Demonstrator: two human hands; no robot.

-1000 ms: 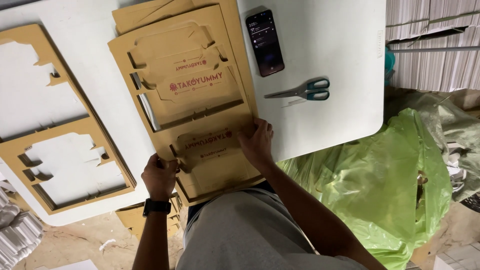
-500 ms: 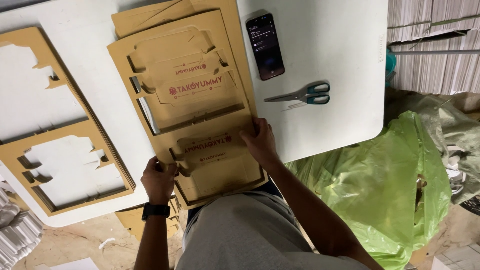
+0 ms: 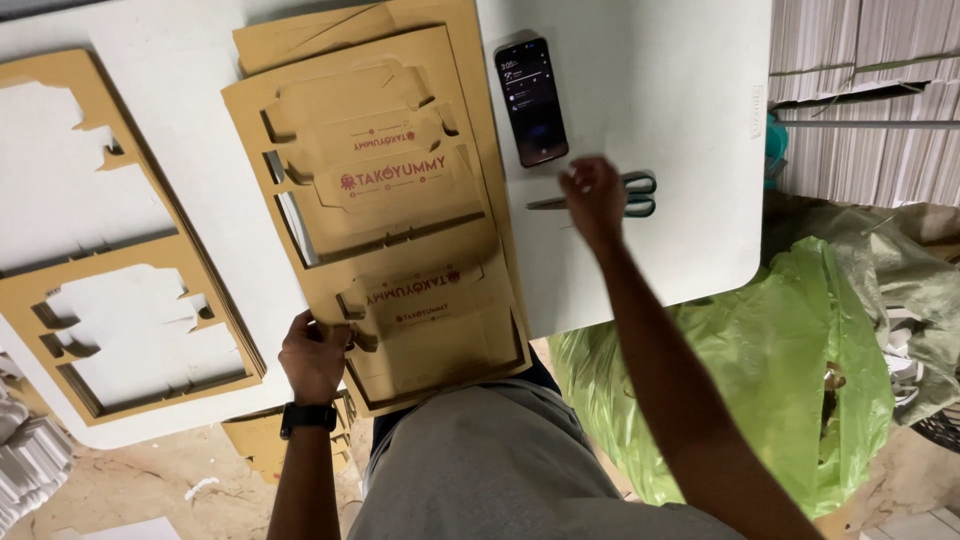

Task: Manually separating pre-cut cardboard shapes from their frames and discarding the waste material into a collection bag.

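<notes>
Two hands work at a white table (image 3: 680,90). The left hand (image 3: 315,355) grips the near left edge of a die-cut cardboard sheet (image 3: 385,215), fingers curled on it, a black watch (image 3: 308,417) on the wrist. The right hand (image 3: 592,195) lies over the scissors (image 3: 625,195) to the right of the sheet, fingers bent down onto them. A phone (image 3: 532,100) lies just beyond. Emptied cardboard frames (image 3: 110,270) sit at far left, a green bag (image 3: 760,380) at near right.

dark phone (image 3: 533,101), green plastic bag (image 3: 780,380), punched-out cardboard frames (image 3: 100,290)

Bright even overhead light, perhaps slight motion blur.
</notes>
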